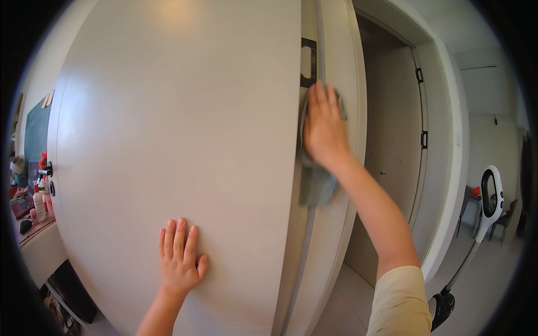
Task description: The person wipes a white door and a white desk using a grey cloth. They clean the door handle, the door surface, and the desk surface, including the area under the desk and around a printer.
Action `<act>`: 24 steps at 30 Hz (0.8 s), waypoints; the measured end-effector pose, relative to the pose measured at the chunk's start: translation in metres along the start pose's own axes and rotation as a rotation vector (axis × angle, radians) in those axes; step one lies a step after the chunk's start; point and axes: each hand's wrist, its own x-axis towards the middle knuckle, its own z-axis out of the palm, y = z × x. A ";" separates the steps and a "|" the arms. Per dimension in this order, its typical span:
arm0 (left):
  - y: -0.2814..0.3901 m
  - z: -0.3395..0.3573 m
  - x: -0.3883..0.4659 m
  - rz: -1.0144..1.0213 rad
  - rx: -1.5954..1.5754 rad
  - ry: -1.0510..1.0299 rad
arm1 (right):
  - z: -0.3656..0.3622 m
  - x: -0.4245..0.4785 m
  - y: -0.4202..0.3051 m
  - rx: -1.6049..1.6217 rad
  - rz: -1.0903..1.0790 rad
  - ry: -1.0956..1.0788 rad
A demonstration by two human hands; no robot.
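A pale door point(180, 147) fills the left and middle of the view. My left hand point(180, 256) lies flat against its lower part, fingers spread, holding nothing. To the right, my right hand point(327, 124) presses a grey-green cloth point(318, 187) against the pale door frame point(336, 54). The cloth sits under the palm and hangs below it, a little blurred. Just above the fingertips is a black metal strike plate or hinge point(309, 63); which one I cannot tell. A black lever handle point(46, 169) sits at the door's far left edge.
Bottles point(39, 206) and other items crowd a desk point(38, 232) at the far left. Right of the frame stands a second doorway with a door point(393, 138) on black hinges. A long-handled appliance point(491, 197) stands at the right, with chairs point(506, 216) behind it.
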 end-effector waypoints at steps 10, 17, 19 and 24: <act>-0.031 -0.038 -0.076 0.050 0.004 0.131 | 0.046 0.147 0.085 0.201 0.263 0.282; -0.013 -0.151 -0.312 -0.588 0.025 -0.562 | 0.081 0.201 0.074 0.731 0.203 0.276; 0.009 -0.207 -0.380 -0.753 0.105 -0.843 | 0.055 0.213 0.031 0.370 0.181 0.151; 0.086 -0.303 -0.459 -1.374 0.331 -1.284 | 0.045 0.244 -0.081 -0.161 0.117 -0.026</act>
